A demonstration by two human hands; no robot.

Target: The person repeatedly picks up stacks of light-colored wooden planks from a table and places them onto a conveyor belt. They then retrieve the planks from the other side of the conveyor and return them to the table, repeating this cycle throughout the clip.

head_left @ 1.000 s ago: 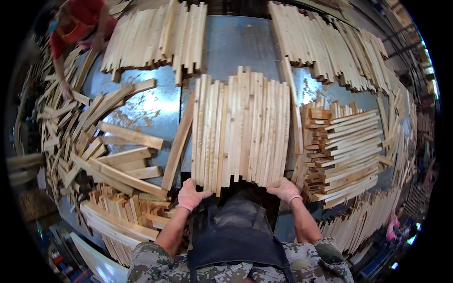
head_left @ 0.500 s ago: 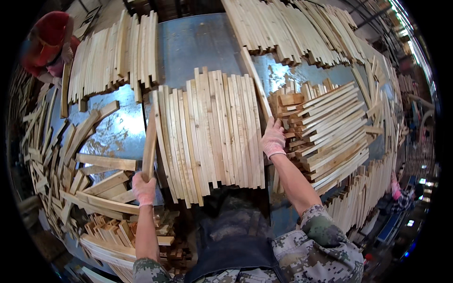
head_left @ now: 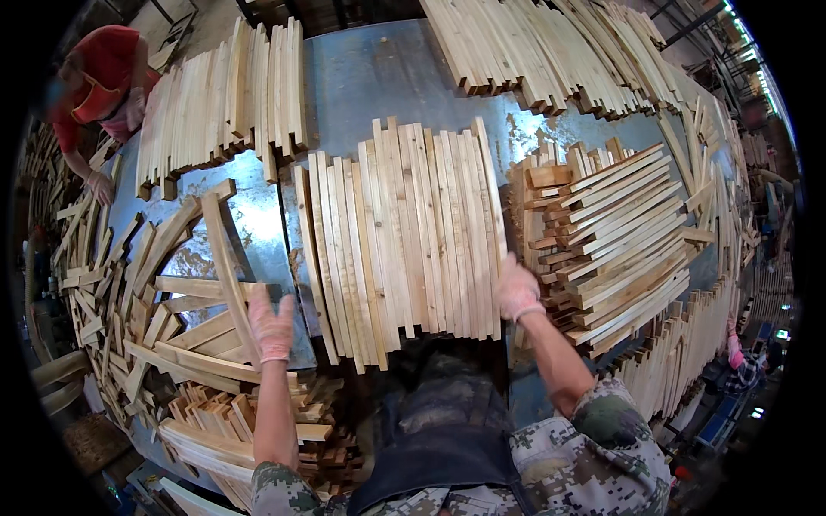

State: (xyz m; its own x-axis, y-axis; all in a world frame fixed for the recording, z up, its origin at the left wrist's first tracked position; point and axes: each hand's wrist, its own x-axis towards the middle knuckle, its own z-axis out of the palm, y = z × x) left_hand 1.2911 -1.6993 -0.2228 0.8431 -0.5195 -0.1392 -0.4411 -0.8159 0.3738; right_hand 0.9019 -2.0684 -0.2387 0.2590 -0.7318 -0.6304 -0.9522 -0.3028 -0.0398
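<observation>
A row of pale wooden strips (head_left: 404, 232) lies side by side in front of me on the metal table (head_left: 366, 73). My left hand (head_left: 272, 327), in a pinkish work glove, is open left of the row. Beside it, a loose wooden strip (head_left: 225, 271) slants over the jumbled pieces. My right hand (head_left: 521, 291), gloved alike, is at the row's right edge, against the near part of the outermost strip (head_left: 491, 185). Motion blurs its fingers, so their grip is unclear.
Crosswise-stacked strips (head_left: 615, 249) stand on the right. Two more rows of strips (head_left: 224, 95) (head_left: 551, 56) lie along the far side. Jumbled pieces (head_left: 129, 301) cover the left. A person in red (head_left: 107, 77) leans over the far left corner.
My left hand has let go of its strip, which now leans on the jumbled pieces. The slanted strip at my right hand now lies along the row's right edge.
</observation>
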